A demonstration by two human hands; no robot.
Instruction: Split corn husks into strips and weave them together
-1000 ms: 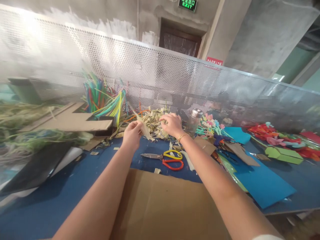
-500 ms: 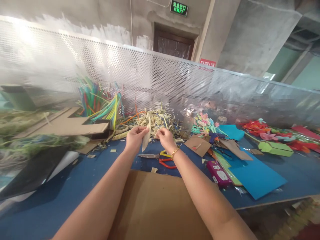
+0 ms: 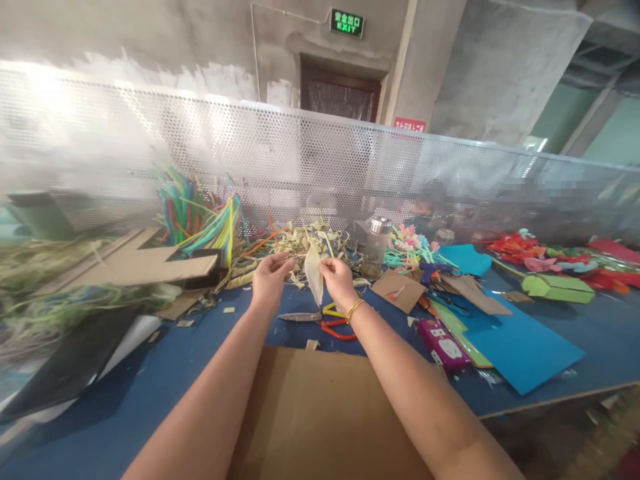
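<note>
Between my hands a pale, cream leaf-shaped piece (image 3: 313, 273) hangs upright, pointed at its lower end. My right hand (image 3: 338, 283), with a gold bracelet at the wrist, pinches it by its right edge. Just left of the piece is my left hand (image 3: 269, 281), its fingers apart and nothing visible in them. Below the hands lie scissors (image 3: 303, 317) with one yellow and one red handle, on the blue tabletop (image 3: 200, 373). Behind the hands rises a heap of similar cream scraps (image 3: 330, 237).
Brown cardboard (image 3: 325, 413) lies nearest me. Coloured strips (image 3: 195, 213) and cut cardboard (image 3: 145, 263) are at left. A lidded bottle (image 3: 379, 240), a purple pack (image 3: 443, 343), blue sheets (image 3: 530, 353) and a green box shape (image 3: 557, 288) lie right. A perforated metal screen (image 3: 270, 153) stands behind.
The leaf-shaped piece has passed from my left hand to my right and now turns its broader side toward me. My left fingers have let go. The view has shifted slightly.
</note>
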